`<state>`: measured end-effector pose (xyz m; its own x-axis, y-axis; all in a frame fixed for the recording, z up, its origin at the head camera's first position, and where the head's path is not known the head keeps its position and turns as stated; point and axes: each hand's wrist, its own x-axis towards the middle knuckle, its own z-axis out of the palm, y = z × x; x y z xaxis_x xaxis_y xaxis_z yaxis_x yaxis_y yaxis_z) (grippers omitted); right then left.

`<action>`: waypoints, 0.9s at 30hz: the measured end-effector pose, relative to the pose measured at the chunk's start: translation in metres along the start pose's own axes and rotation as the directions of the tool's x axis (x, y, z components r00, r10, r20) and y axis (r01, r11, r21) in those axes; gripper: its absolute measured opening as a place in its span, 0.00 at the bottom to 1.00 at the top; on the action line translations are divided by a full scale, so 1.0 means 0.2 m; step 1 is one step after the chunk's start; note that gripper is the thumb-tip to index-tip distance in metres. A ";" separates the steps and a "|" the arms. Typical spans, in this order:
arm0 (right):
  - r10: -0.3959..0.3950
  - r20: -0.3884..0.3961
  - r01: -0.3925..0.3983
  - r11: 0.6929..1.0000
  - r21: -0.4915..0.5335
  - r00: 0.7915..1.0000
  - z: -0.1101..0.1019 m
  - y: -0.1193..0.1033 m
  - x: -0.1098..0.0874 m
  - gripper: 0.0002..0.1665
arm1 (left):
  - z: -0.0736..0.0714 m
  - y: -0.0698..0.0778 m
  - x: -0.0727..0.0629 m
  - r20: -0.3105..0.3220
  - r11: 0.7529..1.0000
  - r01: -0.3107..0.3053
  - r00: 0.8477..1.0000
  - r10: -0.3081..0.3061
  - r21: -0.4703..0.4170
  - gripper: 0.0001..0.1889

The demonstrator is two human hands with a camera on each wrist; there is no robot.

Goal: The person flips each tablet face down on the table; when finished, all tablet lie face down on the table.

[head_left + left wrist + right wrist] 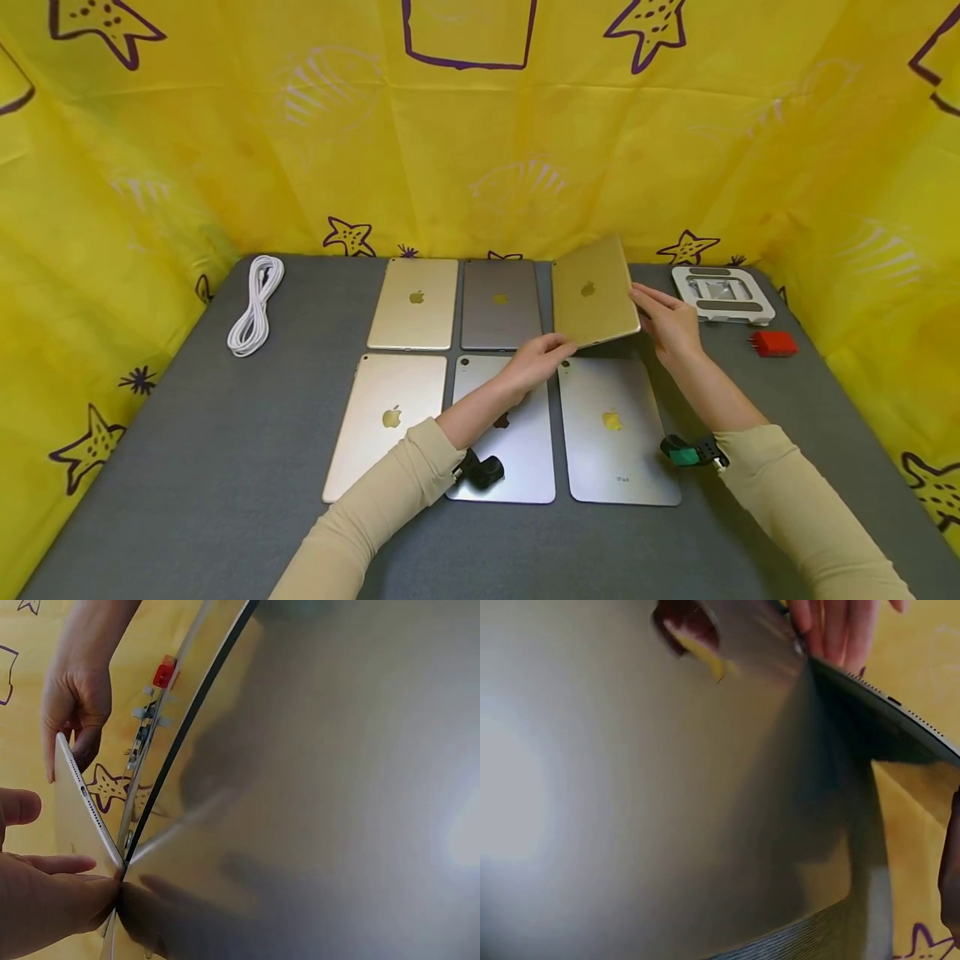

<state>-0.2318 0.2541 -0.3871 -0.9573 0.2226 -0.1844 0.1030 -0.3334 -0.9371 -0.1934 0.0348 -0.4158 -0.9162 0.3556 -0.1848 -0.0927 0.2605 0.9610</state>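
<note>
A gold tablet [592,292] with an Apple logo is lifted and tilted, its back towards me. My right hand [671,323] grips its right edge, fingers curling behind it. At its lower left corner, my left hand [534,363] pinches the bottom edge. The left wrist view shows the left fingers [64,900] at that corner and the right hand [79,705] farther off. The lifted tablet's speaker edge [911,712] appears in the right wrist view. Under my hands lie a silver tablet [498,467] and another silver tablet [611,458] marked iPad.
Left of the lifted tablet lie a dark grey tablet [501,312] and a gold one [412,308]. A pale gold tablet [382,450] is at front left. A coiled white cable [255,308] lies far left; a white stand [723,294] and a red charger [774,343] are at right.
</note>
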 end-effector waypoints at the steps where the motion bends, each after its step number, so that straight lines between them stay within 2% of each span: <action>1: -0.001 -0.006 0.001 1.000 -0.008 1.000 -0.01 0.01 0.00 0.08 | 0.00 0.00 0.00 0.002 1.000 0.002 1.000 -0.002 0.006 0.23; 5: -0.013 -0.026 0.011 0.996 -0.086 1.000 -0.05 0.05 0.03 0.10 | 0.00 0.00 0.00 0.000 1.000 0.005 1.000 -0.005 0.028 0.26; 8: -0.018 -0.041 0.011 0.987 -0.160 0.999 -0.07 0.07 0.04 0.20 | 0.01 0.00 0.00 0.002 0.999 0.005 1.000 -0.005 0.053 0.30; 11: -0.015 -0.053 0.002 0.971 -0.240 0.998 -0.09 0.08 0.04 0.27 | 0.01 0.00 0.01 0.011 0.996 -0.004 1.000 0.003 0.092 0.30; 15: 0.002 -0.050 -0.018 0.942 -0.335 0.999 -0.11 0.10 0.05 0.27 | 0.02 0.01 0.00 0.019 0.988 -0.025 1.000 0.023 0.149 0.31; 19: 0.022 -0.032 -0.034 0.898 -0.439 0.999 -0.12 0.12 0.06 0.26 | 0.02 0.01 0.00 0.028 0.984 -0.026 0.999 0.022 0.176 0.30; 25: 0.065 0.051 -0.020 0.786 -0.617 0.997 -0.14 0.11 0.06 0.28 | 0.02 0.01 0.00 0.035 0.976 -0.029 0.999 0.022 0.215 0.30; 27: 0.066 0.073 0.000 0.737 -0.676 0.995 -0.14 0.10 0.05 0.28 | 0.02 0.01 0.00 0.037 0.974 -0.031 0.999 0.023 0.227 0.30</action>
<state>-0.2314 0.2751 -0.4166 -0.9655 0.1328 -0.2241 0.2581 0.3731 -0.8911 -0.1920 0.0384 -0.4138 -0.9030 0.3944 -0.1701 0.0263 0.4460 0.8946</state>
